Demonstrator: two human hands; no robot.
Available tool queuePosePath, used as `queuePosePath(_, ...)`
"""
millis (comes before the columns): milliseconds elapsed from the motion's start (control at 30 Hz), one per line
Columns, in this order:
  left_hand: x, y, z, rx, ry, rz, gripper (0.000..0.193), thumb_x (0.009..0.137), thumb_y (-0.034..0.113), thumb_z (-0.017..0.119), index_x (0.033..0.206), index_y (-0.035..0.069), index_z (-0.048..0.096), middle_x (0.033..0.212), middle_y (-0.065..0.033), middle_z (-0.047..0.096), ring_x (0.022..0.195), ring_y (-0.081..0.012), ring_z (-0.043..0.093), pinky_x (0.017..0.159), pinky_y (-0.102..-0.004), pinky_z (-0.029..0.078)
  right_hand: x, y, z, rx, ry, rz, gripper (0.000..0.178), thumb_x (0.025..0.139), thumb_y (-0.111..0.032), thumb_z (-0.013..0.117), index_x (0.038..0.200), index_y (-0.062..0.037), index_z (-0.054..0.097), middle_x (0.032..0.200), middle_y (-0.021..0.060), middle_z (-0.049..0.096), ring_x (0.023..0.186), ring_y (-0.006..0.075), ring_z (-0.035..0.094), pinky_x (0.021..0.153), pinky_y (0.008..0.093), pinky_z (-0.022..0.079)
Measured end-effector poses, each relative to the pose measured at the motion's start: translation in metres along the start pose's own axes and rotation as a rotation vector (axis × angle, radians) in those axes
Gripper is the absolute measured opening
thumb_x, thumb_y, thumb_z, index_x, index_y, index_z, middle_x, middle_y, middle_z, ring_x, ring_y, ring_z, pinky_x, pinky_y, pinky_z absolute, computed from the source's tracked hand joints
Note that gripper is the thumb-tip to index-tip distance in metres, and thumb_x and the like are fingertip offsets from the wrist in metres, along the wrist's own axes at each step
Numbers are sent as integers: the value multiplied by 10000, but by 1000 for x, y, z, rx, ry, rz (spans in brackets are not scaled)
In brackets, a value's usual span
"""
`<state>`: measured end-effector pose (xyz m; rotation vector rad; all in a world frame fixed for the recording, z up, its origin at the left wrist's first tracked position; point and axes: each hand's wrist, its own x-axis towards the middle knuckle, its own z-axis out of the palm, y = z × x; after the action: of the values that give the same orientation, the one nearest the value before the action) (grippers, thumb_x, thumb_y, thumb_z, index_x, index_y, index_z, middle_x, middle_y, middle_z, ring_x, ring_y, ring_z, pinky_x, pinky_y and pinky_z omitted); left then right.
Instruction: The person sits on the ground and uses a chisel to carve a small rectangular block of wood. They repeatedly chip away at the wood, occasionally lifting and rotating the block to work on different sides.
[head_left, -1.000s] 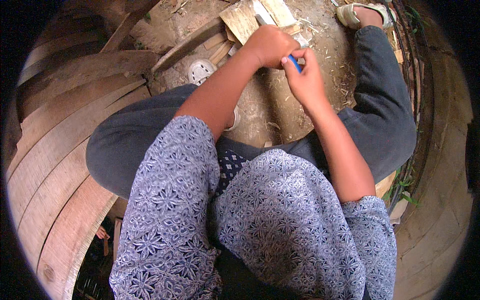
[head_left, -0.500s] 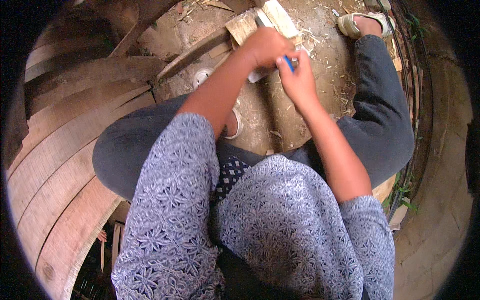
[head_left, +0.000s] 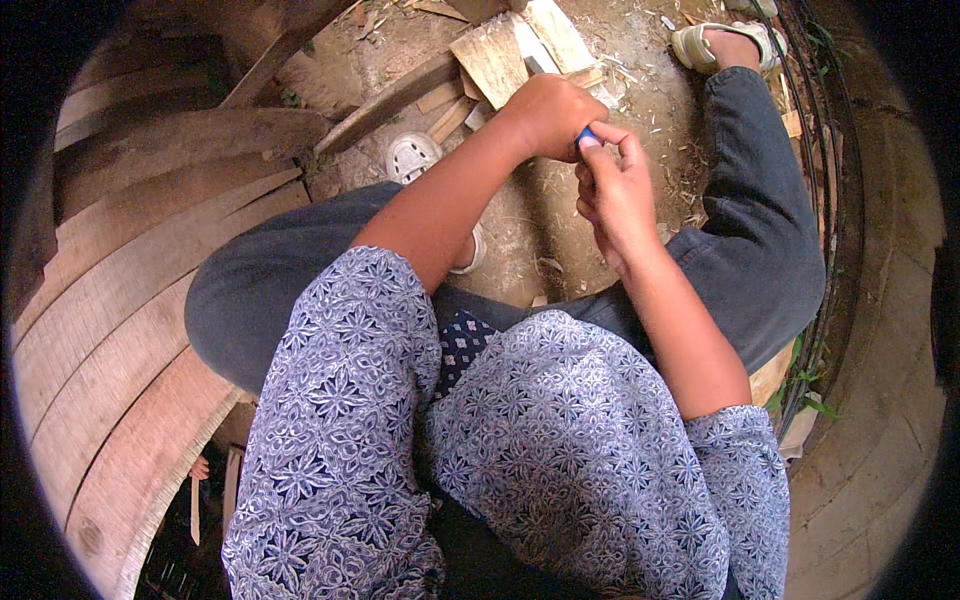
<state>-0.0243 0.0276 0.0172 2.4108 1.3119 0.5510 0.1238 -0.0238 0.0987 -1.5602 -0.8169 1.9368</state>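
Observation:
My left hand is a closed fist, back upward, above the ground between my knees. What lies inside it is hidden. Against its right side, my right hand pinches a small blue object between thumb and fingers. Only a short bit of the blue shows, and I cannot make out its kind. Just beyond the fist lie pale wooden boards with a whitish strip between them.
Wood shavings litter the dirt floor. Beams and a curved plank structure are on the left. Dark cables run down the right. At lower left, another person's hand shows by a thin stick.
Both hands have come back toward me and a little to the right, away from the boards. Less of the blue object shows between them, and more of the boards and whitish strip is visible.

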Motion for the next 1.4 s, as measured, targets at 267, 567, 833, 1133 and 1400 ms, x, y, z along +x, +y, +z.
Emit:
queuePosePath(267, 2, -4, 0, 64, -28, 75, 203, 635, 308, 711, 683, 145, 600, 677, -72, 649, 668, -308, 664, 622, -428, 516, 28, 48, -8, -62, 44, -200, 239, 973, -202, 599, 1188, -149, 508, 635, -54, 449, 467, 32, 331, 391, 218, 250)
queuePosePath(567, -1, 5, 6, 121, -60, 24, 197, 669, 293, 711, 713, 133, 605, 706, -85, 660, 714, -315, 676, 656, -444, 522, 18, 35, -19, -22, 63, -118, 212, 915, -151, 654, 1096, -47, 619, 837, 25, 629, 722, 90, 554, 640, 271, 457)
queuePosePath(833, 10, -12, -6, 152, -77, 32, 192, 654, 277, 709, 712, 130, 600, 705, -87, 656, 724, -321, 676, 653, -451, 526, 47, 47, -11, -86, 23, -219, 224, 966, -219, 620, 1156, -141, 530, 621, -53, 448, 444, 34, 345, 374, 229, 243)
queuePosePath(1133, 5, 8, 1, 172, -215, -28, 255, 680, 350, 722, 814, 139, 676, 792, -84, 706, 803, -298, 703, 714, -421, 550, 30, 48, -20, -90, 35, -187, 235, 964, -225, 622, 1158, -132, 526, 631, -52, 468, 448, 33, 349, 374, 221, 256)
queuePosePath(1400, 7, -17, -7, 158, -94, 19, 180, 661, 280, 707, 709, 131, 619, 718, -92, 671, 706, -321, 678, 640, -437, 533, 53, 53, -5, -146, 115, -308, 209, 928, -191, 654, 1092, -74, 601, 791, 8, 586, 625, 70, 492, 552, 247, 392)
